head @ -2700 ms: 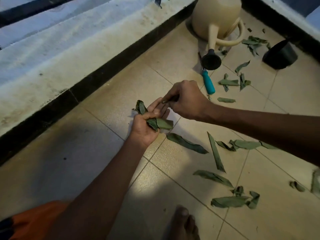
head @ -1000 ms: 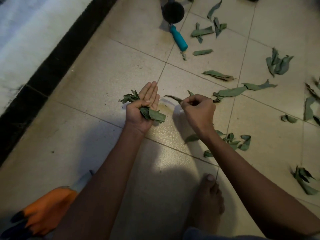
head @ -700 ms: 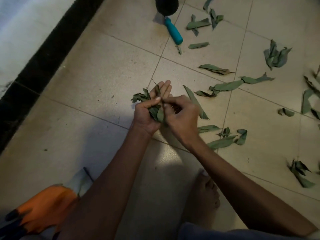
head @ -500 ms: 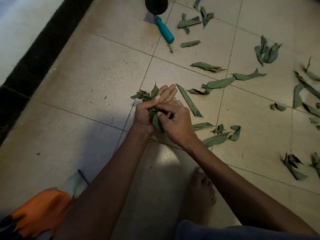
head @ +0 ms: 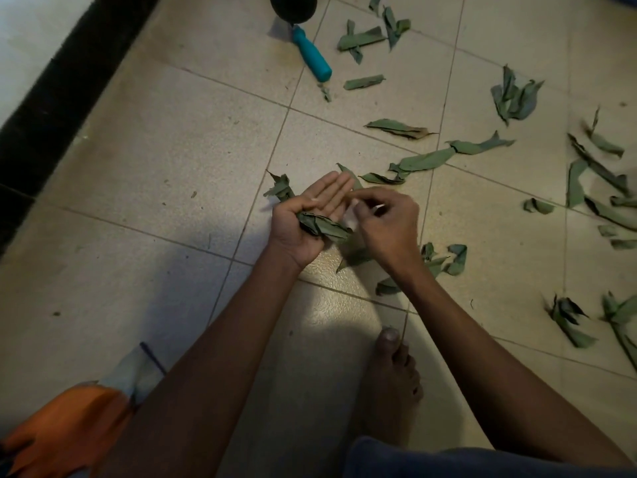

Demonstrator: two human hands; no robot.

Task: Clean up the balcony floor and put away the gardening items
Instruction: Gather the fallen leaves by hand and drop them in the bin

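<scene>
- The left hand point(head: 310, 219) lies palm up over the tiled floor point(head: 155, 143), fingers straight, with its thumb pressing a bundle of green leaves point(head: 322, 226) across the palm; more leaf tips poke out past the back of the hand toward the left.
- The right hand point(head: 386, 222) sits just beside it, on the right, with fingers curled inward near the left fingertips. Whether it pinches a leaf cannot be told.
- Directly under and just right of the right wrist lies a small cluster of loose leaves point(head: 444, 258) on the floor.
- Beyond the fingertips, a long twisted leaf point(head: 431, 160) stretches across a tile joint, with a browned leaf point(head: 400, 127) a little farther off.
- More scattered leaves point(head: 593, 174) cover the tiles along the right side of the view.
- The floor to the left of the hands is open tile, running to a dark skirting strip point(head: 51, 98) along the wall at upper left.
- At the top, a teal-handled tool point(head: 312, 55) lies on the floor, touching or nearly touching a round black object point(head: 293, 6) cut off by the frame.
- A bare foot point(head: 393, 370) rests on the tile below the hands, and an orange glove point(head: 65, 426) lies at lower left.
</scene>
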